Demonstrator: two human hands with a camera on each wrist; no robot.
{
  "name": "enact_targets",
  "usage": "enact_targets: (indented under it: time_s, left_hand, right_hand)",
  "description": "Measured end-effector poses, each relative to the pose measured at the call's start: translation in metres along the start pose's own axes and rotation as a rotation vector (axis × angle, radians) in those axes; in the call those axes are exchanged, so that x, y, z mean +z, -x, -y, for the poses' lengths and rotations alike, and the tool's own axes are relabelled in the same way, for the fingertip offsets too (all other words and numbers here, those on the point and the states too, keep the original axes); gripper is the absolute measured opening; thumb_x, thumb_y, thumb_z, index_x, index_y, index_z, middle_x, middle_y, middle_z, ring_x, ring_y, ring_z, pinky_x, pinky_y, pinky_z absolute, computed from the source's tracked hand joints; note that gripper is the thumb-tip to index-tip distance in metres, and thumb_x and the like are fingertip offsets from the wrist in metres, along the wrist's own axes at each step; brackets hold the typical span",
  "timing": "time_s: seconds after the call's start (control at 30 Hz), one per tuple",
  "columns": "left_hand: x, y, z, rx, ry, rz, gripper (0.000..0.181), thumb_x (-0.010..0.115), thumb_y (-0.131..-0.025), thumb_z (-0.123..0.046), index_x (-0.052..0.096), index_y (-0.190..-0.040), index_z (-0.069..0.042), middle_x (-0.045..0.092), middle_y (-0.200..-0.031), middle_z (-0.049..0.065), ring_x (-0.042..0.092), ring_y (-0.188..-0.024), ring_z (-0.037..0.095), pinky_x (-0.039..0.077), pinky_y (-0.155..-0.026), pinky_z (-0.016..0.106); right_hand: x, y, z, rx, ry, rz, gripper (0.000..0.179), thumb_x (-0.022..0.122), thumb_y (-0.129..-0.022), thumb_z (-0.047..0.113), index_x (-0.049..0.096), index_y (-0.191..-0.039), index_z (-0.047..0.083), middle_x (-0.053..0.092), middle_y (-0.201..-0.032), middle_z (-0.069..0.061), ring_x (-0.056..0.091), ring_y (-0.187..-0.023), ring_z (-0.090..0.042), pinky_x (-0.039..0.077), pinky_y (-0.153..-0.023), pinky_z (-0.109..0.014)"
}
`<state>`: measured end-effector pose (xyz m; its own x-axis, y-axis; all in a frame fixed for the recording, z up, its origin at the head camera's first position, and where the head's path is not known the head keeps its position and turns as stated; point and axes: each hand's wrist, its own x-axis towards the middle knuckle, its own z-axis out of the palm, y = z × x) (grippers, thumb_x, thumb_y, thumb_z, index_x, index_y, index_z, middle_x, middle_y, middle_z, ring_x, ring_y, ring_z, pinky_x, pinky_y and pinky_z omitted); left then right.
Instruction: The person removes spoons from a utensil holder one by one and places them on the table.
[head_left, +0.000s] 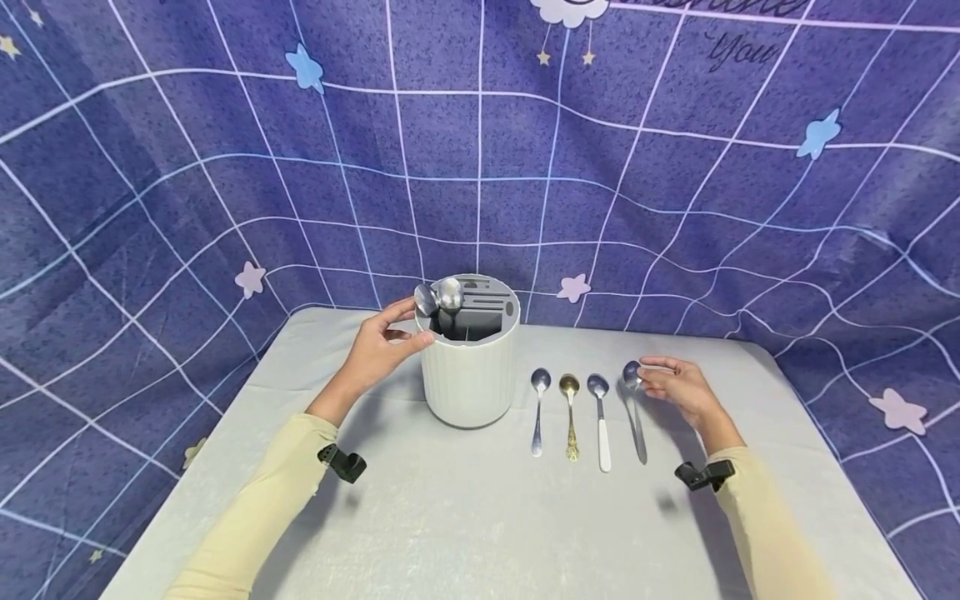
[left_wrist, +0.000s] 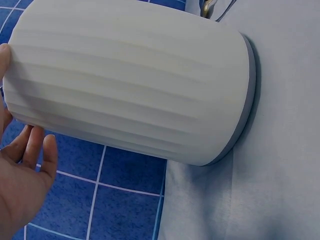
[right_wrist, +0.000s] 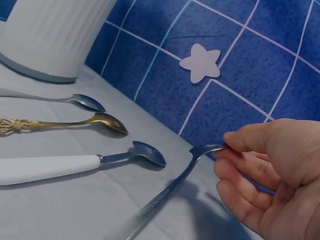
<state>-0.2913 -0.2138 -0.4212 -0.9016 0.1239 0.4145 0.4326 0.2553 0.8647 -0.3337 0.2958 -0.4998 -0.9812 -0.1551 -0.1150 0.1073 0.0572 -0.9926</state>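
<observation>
My left hand (head_left: pixel 378 346) holds the upper side of a white ribbed cutlery holder (head_left: pixel 468 387), thumb at the front of the rim and fingers farther round. Two spoons stand bowl up in the holder: a darker-looking spoon (head_left: pixel 425 300) beside those fingers and a shiny spoon (head_left: pixel 450 293). On the right, my right hand (head_left: pixel 681 387) pinches a silver spoon (right_wrist: pixel 172 185) by its bowl between thumb and fingers. The bowl end is tipped up, its handle sloping down toward the cloth. Left of it lies a white-handled spoon (head_left: pixel 603 425).
A gold spoon (head_left: pixel 571 417) and a small silver spoon (head_left: pixel 537 412) lie in the same row, bowls away from me. A pale cloth (head_left: pixel 480 517) covers the table. Behind it hangs a blue grid-patterned curtain (head_left: pixel 480 150) with stars.
</observation>
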Motion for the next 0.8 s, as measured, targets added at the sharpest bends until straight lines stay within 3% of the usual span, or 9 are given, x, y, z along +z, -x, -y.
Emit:
enact_targets:
  time_s: [0.4,0.67,0.8]
  left_hand:
    - [0.002,0.0,-0.002,-0.032,-0.006,-0.004,0.063,0.075,-0.088,0.003,0.051,-0.147,0.003,0.051,-0.15,0.02,0.052,-0.128,0.032,0.053,-0.087,0.022]
    - [0.003,0.007,-0.038,-0.038,-0.02,0.008,0.06,0.073,-0.088,0.004,0.051,-0.144,0.01,0.05,-0.149,0.025,0.053,-0.127,0.035,0.054,-0.089,0.027]
    - [0.002,0.007,-0.042,-0.038,-0.011,0.007,0.06,0.073,-0.088,0.004,0.051,-0.143,0.01,0.051,-0.149,0.026,0.053,-0.126,0.035,0.054,-0.089,0.028]
  right_hand:
    - [0.005,-0.003,-0.011,0.058,-0.043,-0.067,0.046,0.069,-0.096,0.003,0.052,-0.134,-0.017,0.075,-0.084,0.005,0.071,-0.074,-0.007,0.061,-0.074,-0.023]
    - [0.007,-0.004,-0.014,0.08,-0.054,-0.081,0.047,0.067,-0.096,0.001,0.049,-0.135,-0.019,0.076,-0.086,0.0,0.072,-0.075,-0.008,0.061,-0.075,-0.024]
    - [0.008,-0.005,-0.015,0.089,-0.057,-0.082,0.047,0.066,-0.097,-0.001,0.048,-0.136,-0.019,0.076,-0.086,-0.001,0.072,-0.075,-0.009,0.061,-0.074,-0.023]
